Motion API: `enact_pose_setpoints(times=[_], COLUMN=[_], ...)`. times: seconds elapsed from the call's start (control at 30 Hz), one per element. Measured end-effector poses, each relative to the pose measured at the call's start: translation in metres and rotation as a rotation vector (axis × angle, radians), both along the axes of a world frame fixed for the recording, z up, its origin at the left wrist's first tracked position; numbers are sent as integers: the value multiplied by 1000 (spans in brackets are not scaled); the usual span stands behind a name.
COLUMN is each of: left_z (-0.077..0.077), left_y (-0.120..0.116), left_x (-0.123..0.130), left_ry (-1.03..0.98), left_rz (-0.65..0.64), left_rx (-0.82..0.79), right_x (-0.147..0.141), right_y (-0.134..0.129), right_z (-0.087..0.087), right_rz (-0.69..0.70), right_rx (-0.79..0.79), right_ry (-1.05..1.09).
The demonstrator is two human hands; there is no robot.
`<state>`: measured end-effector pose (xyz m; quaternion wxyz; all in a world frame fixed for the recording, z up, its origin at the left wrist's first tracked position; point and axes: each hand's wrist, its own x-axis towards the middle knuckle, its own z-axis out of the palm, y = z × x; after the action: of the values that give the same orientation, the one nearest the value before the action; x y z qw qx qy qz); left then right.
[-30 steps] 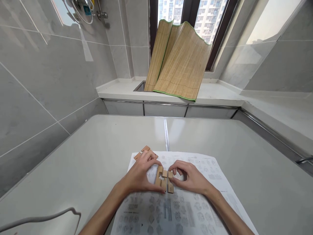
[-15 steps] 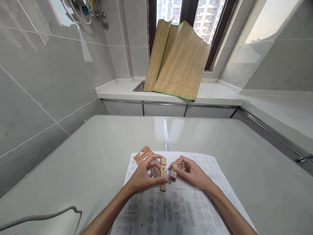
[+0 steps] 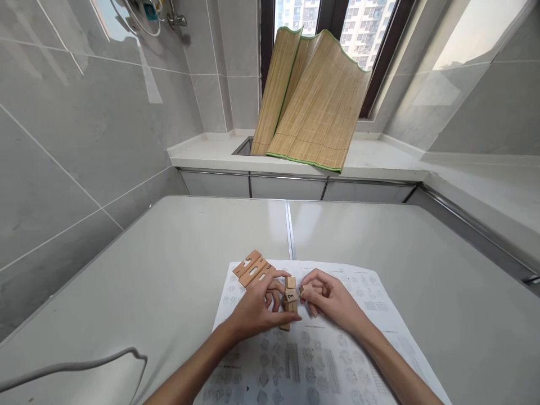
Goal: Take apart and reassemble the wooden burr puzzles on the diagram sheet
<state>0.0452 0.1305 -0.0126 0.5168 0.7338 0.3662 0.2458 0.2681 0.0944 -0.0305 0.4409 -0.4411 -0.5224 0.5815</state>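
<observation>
Near the middle of the printed sheet [image 3: 295,360], my left hand [image 3: 261,306] grips upright-looking notched wooden blocks [image 3: 291,301] between thumb and fingers. One block with a dark numeral lies across the others. Just to their right is my right hand [image 3: 327,295], its thumb and fingers pinched round a small wooden block [image 3: 304,291] whose end points at the held blocks. Most of that block is hidden by the fingers. Behind my left hand, flat reddish wooden pieces [image 3: 254,270] with cut-outs lie side by side on the sheet's upper left corner.
The sheet lies on a pale table [image 3: 202,242] with a seam down its middle. A grey cable [image 3: 84,368] crosses the lower left. Beyond the table, a folded bamboo mat [image 3: 318,107] leans on a white ledge [image 3: 202,160] by the window.
My left hand has turned the held blocks slightly, and a numbered block now shows across them. My right hand's block has turned, with its end now towards them. The view has shifted slightly.
</observation>
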Motion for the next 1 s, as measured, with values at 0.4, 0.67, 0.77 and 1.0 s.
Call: enact_pose_setpoints(times=[0.4,0.67,0.77,1.0], left_z=[-1,-3,-3,-4], left_y=[0,-1,-1,-1], left_x=[0,0,0,-1], left_ry=[-8,32,24,27], left_rz=[-30,-66,-58,-64], left_rx=[2,116,113,87], right_x=[-5,-8,-7,-5], right_y=[0,-1,-1,-3], right_z=[-11,-5,-2,9], right_rz=[23,0,15,50], right_rx=[-64,-56,-50,-36], right_ry=[61,-29,-24,-83])
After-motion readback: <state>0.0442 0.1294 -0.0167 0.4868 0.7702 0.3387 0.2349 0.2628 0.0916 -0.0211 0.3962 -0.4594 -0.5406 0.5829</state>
